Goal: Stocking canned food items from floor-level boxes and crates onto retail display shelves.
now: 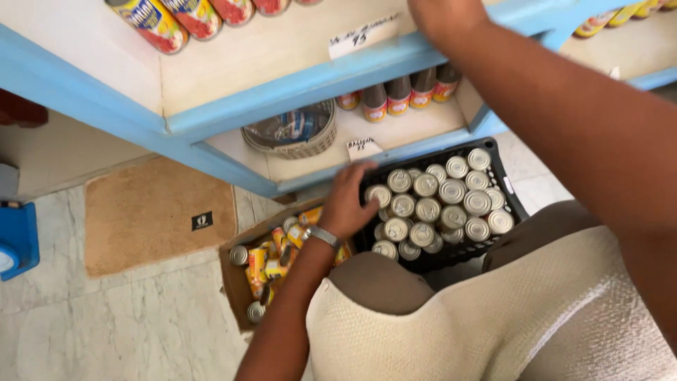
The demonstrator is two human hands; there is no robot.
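My left hand (347, 202), with a metal watch at the wrist, reaches down to the left edge of a black plastic crate (511, 194) on the floor. Its fingers curl around a silver-topped can (379, 195) at the crate's corner. The crate is packed with several upright cans (451, 204). My right hand (441, 15) is stretched up to the top blue-edged shelf (296, 85); its fingers are cut off by the frame's top edge, so what it holds is hidden.
A cardboard box (236, 282) of yellow-labelled cans lies left of the crate. A wicker basket (296, 134) and small jars (398, 99) sit on the lower shelf. A tan mat (155, 212) and a blue object (17, 240) lie on the marble floor. My knees (381, 282) are beside the crate.
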